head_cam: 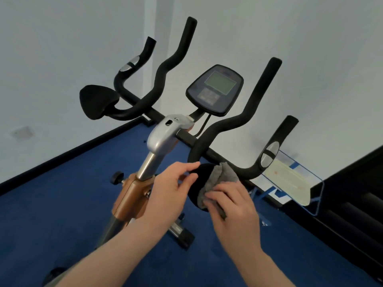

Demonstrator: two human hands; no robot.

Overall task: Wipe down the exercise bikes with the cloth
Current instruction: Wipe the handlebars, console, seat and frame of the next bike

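Right hand: the right hand (230,201) lies over the grey cloth (219,181), fingers bent round its lower folds and pressing it against the right elbow pad (199,183), the black disc at the near end of the handlebar.
Left hand: the left hand (174,183) steadies that same pad from its left side, fingertips touching the rim, fingers only lightly bent; it has nothing in its grasp.
Cloth: bunched, its upper half standing free above the right hand, lying on the pad just below the right inner grip (238,121).
Stem: left of the pad, the chrome post (150,164) rises out of a copper-coloured frame sleeve (132,193) with a black adjustment knob (117,177) on its left.
Console: beyond the pad, above the silver clamp (165,131), the display console (214,90) faces the person, screen blank.
Right outer grip: right of the pad, the curved bar with the silver pulse sensor (269,154).
Left elbow pad: far left of the console, the left elbow pad (97,100), with the left grips behind it.
Floor: blue carpet (62,204) under the bike, meeting a white wall (62,59).
Progress: the wiping step is under way on the right pad only. Nothing shows which parts are already clean; by my reading the grips, console, left pad and frame probably remain, and no second bike is in view.
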